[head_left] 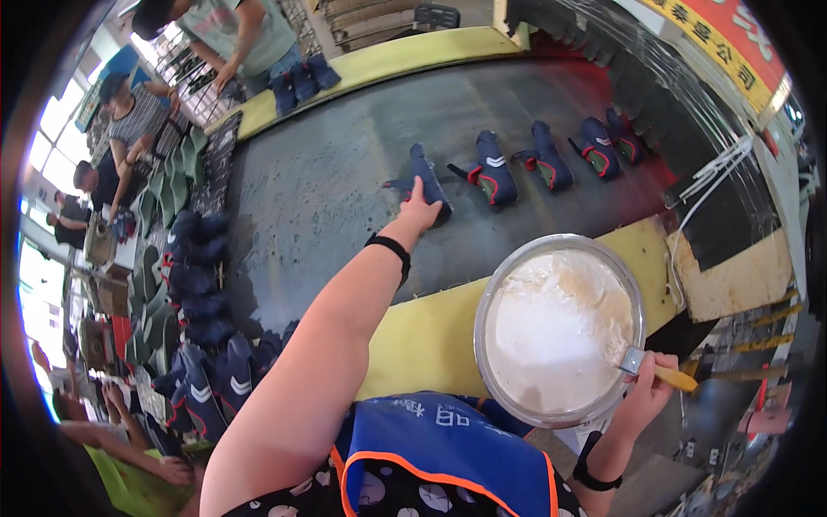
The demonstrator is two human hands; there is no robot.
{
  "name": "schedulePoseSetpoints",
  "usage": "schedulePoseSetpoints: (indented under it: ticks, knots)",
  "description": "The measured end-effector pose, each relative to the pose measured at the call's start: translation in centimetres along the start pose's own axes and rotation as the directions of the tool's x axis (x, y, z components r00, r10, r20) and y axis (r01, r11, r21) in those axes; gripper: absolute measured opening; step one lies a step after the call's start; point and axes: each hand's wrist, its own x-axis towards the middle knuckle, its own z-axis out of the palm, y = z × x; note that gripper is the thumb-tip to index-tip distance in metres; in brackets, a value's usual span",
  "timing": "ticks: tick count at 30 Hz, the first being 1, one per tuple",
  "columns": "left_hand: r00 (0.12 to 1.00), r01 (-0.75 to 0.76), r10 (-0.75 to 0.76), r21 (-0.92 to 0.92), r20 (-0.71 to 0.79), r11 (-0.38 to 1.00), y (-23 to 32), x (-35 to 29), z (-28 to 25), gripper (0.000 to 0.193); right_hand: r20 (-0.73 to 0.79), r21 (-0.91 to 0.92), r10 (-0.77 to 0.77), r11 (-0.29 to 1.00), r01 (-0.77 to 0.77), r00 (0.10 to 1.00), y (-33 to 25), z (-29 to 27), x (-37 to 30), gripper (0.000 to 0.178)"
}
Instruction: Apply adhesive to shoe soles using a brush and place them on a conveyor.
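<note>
My left hand (pixel 419 211) reaches over the dark conveyor belt (pixel 301 189) and grips a navy shoe upper (pixel 420 164), its index finger lying along the top and the thumb at the side; the other fingers are partly hidden. My right hand (pixel 648 396) is closed round the wooden handle of a flat paintbrush (pixel 633 359). The brush's bristles rest in white, creamy paste (pixel 543 336) inside a round metal bowl (pixel 485 345). To the right of the gripped upper, several more navy shoe uppers with red edging (pixel 495 172) lie in a row along the belt.
Yellow boards (pixel 431 345) edge the belt on the near and far sides. Navy uppers (pixel 198 276) and green soles (pixel 177 181) crowd the left. Three uppers (pixel 301 84) sit on the far board beside a co-worker (pixel 245 39). A dark-curtained machine opening (pixel 603 77) stands at the right.
</note>
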Motion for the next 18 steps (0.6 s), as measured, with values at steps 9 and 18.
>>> schedulePoseSetpoints:
  ticks: [9,18]
  knots:
    - [0.76,-0.539,0.566,-0.177,0.319,0.824,-1.6,-20.9,-5.8,0.051,-0.149,-0.238,0.046,0.968,-0.081,0.988,-0.8,1.5,0.0,0.035]
    - [0.673,-0.238,0.464,0.426,-0.576,0.873,-12.9,-45.2,-19.7,0.025,0.104,-0.252,-0.224,0.936,0.244,0.969,-2.7,6.5,-0.2,0.027]
